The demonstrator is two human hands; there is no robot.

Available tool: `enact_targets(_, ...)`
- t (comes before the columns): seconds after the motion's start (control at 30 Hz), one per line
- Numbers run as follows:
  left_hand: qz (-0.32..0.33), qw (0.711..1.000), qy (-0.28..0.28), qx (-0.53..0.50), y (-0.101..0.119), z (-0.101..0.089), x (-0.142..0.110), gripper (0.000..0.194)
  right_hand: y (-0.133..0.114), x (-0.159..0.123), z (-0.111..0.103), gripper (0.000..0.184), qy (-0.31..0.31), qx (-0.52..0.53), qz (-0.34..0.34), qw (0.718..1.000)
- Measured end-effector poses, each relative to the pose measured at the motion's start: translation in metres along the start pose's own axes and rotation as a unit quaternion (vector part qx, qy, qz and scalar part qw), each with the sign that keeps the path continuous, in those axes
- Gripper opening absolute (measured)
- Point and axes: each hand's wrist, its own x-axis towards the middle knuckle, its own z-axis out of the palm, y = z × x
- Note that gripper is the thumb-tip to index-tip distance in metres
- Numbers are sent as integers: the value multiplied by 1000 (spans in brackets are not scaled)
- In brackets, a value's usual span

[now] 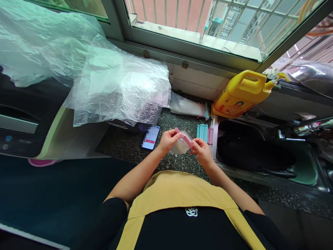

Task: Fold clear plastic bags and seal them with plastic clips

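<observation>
Over the dark speckled counter (125, 147) I hold a small clear plastic bag (180, 147) with a pink sealing clip (185, 138) across its top. My left hand (168, 139) pinches the clip's left end and the bag's edge. My right hand (201, 150) grips the clip's right end, fingers closed. Just behind the hands, several teal and pink clips (204, 132) lie side by side on the counter.
A phone (151, 137) lies on the counter left of the hands. Big clear plastic sheets (117, 86) drape over an appliance (23, 118) at left. A yellow jug (241, 92) stands by the window. A sink holding a dark pan (249, 149) is at right.
</observation>
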Motion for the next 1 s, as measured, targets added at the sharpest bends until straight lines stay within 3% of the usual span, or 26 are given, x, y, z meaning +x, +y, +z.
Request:
enact_targets(0.13,-4,1000,-1,-9,-2,2,-2,36,4,0,1,41,-9,-25,8,1000)
enact_targets(0.33,-15,999,21,-30,-5,5,-4,38,7,0,2,41,7,-67,-42,997)
enact_targets(0.6,-21,997,41,-56,-6,6,-5,38,14,1,1,41,12,-10,-90,996)
enact_targets(1.0,-7,997,31,-71,-9,9,-7,39,18,3,0,37,38,0,-89,995)
